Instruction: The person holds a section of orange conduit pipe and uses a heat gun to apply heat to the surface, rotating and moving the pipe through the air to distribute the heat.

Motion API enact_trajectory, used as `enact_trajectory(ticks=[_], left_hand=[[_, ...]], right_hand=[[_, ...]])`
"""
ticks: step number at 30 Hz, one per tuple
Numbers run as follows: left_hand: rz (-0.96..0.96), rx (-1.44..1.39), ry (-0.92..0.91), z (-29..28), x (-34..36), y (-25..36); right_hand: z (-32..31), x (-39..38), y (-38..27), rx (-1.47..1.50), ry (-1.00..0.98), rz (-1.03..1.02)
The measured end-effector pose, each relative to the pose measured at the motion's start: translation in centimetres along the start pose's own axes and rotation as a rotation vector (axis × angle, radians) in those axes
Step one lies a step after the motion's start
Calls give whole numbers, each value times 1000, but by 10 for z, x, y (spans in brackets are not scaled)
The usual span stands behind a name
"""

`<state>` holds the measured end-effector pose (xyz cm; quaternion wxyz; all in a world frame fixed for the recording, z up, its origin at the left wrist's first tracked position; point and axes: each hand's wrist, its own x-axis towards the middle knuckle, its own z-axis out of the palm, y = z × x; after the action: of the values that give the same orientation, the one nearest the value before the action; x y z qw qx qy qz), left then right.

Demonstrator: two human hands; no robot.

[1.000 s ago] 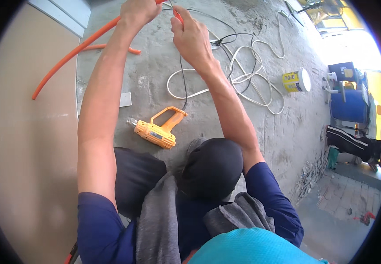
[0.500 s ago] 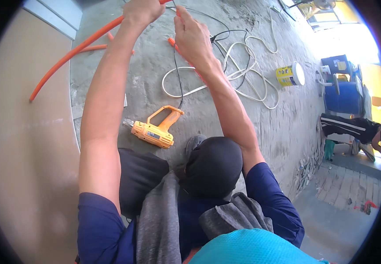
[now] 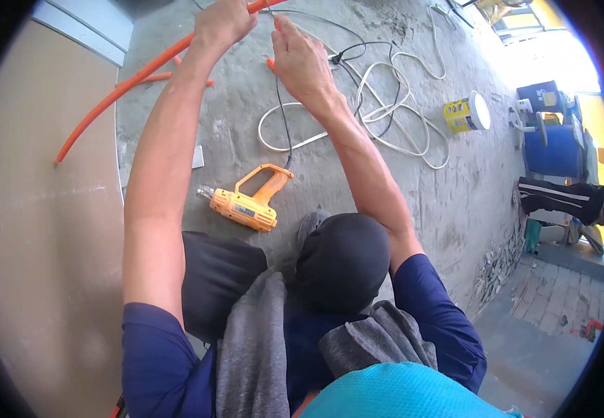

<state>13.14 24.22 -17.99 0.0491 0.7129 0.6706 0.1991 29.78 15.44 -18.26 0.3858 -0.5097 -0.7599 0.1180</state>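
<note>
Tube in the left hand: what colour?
The tube is plain orange; it shows best in the head view.

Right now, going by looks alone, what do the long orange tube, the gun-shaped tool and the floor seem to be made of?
Orange tube: probably plastic, smooth, bending in an even curve. Gun-shaped tool: likely moulded plastic, evenly yellow-orange; its nozzle looks like metal, being silvery. Floor: apparently cement or concrete, grey, mottled, rough.

Long curved orange tube (image 3: 118,90) in the left hand (image 3: 224,26), slim metal-tipped tool (image 3: 276,21) in the right hand (image 3: 306,66)
</note>
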Motion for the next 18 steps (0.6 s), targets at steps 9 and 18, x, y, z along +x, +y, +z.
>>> enact_trajectory(ticks=[9,18], left_hand=[[-113,-40,-496,180,-90,-29],[438,261,-467,121,-74,-129]], right_hand=[[65,-127,97,40,-398,333],[145,-139,111,211,-405,395]])
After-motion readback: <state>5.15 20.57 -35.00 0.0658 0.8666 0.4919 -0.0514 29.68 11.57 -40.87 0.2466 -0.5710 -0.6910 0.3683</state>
